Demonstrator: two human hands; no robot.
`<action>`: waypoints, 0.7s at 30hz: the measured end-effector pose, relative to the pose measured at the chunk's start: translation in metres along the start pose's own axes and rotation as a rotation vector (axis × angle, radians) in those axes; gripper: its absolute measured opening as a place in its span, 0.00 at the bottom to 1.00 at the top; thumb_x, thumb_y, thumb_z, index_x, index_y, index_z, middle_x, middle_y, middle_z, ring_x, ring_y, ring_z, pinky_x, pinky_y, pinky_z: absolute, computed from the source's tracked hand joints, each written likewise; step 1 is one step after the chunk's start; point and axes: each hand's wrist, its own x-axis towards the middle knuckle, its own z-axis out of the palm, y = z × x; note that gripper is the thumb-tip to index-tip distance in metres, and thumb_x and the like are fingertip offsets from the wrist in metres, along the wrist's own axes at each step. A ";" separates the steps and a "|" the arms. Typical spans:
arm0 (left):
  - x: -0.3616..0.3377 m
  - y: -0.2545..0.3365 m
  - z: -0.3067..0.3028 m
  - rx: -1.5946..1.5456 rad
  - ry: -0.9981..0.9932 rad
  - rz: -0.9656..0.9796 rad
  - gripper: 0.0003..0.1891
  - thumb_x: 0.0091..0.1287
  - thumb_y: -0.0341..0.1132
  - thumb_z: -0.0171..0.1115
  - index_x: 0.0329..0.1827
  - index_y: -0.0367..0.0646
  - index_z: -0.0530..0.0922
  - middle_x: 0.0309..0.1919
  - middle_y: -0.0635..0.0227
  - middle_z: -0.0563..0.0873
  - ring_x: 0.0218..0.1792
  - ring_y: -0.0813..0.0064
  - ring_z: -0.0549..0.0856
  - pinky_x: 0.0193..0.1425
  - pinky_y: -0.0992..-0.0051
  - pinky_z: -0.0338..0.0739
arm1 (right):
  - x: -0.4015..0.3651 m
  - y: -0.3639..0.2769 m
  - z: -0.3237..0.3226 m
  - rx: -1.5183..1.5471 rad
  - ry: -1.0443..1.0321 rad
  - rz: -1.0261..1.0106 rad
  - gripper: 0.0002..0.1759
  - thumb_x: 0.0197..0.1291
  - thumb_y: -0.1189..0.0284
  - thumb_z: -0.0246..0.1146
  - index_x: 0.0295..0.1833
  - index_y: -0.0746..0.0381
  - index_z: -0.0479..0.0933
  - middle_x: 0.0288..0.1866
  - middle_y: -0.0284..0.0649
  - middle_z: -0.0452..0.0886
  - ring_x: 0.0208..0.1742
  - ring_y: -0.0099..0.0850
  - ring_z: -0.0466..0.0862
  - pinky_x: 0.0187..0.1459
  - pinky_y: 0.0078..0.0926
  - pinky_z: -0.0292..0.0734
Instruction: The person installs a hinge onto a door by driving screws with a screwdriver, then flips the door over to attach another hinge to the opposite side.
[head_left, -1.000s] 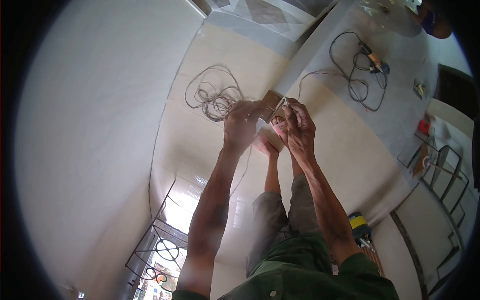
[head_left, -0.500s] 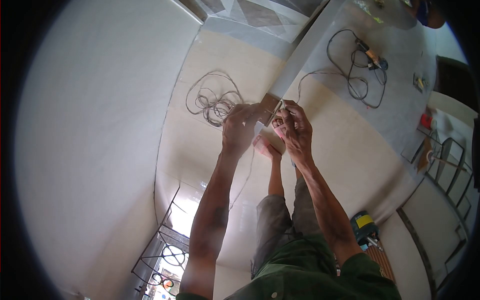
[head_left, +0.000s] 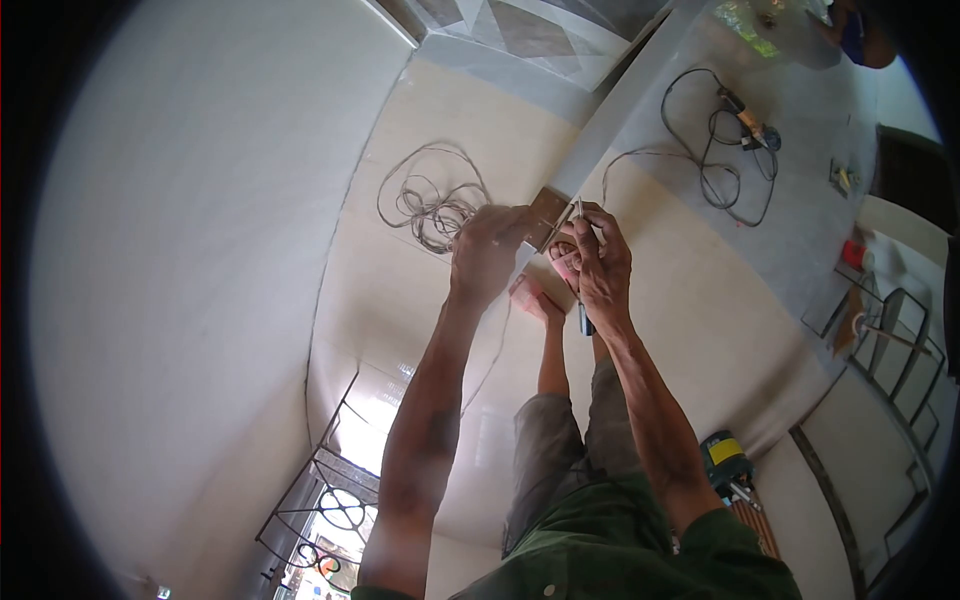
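Note:
My left hand [head_left: 486, 250] is closed at the left edge of a small brown rectangular plate [head_left: 546, 217], gripping it. The plate has a pale, rod-like strip along its right side. At that side my right hand [head_left: 604, 262] has its fingers bent around a slim tool [head_left: 586, 320]. The tool's dark end sticks out below the palm, and a thin pale tip shows above the fingers. Its exact kind is not clear. Both hands are held out over the floor, above my feet in pink sandals [head_left: 530, 296].
A coil of thin cable [head_left: 432, 212] lies on the floor beyond my left hand. An orange-and-black corded power tool [head_left: 745, 115] lies at upper right. A grey raised edge [head_left: 610, 140] runs diagonally ahead. A dark green container [head_left: 724, 462] stands at lower right, near metal railings [head_left: 900, 340].
The right hand has shifted slightly and turned, so the tool's dark end now shows below it. More of the brown plate is visible. The left hand still holds the plate.

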 end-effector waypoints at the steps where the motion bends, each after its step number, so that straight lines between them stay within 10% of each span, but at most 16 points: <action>1: -0.001 0.000 0.001 -0.003 0.005 0.001 0.10 0.62 0.28 0.62 0.45 0.44 0.85 0.37 0.60 0.86 0.41 0.61 0.84 0.46 0.67 0.78 | 0.000 0.000 -0.001 -0.017 0.001 -0.004 0.10 0.73 0.72 0.57 0.55 0.62 0.75 0.54 0.36 0.79 0.50 0.25 0.81 0.50 0.24 0.74; 21: 0.002 0.001 0.001 0.007 -0.006 -0.102 0.15 0.64 0.34 0.67 0.51 0.40 0.76 0.31 0.61 0.83 0.33 0.66 0.84 0.39 0.68 0.77 | 0.000 0.004 -0.010 -0.036 0.077 0.056 0.14 0.72 0.67 0.60 0.52 0.67 0.74 0.45 0.41 0.81 0.35 0.24 0.80 0.34 0.21 0.73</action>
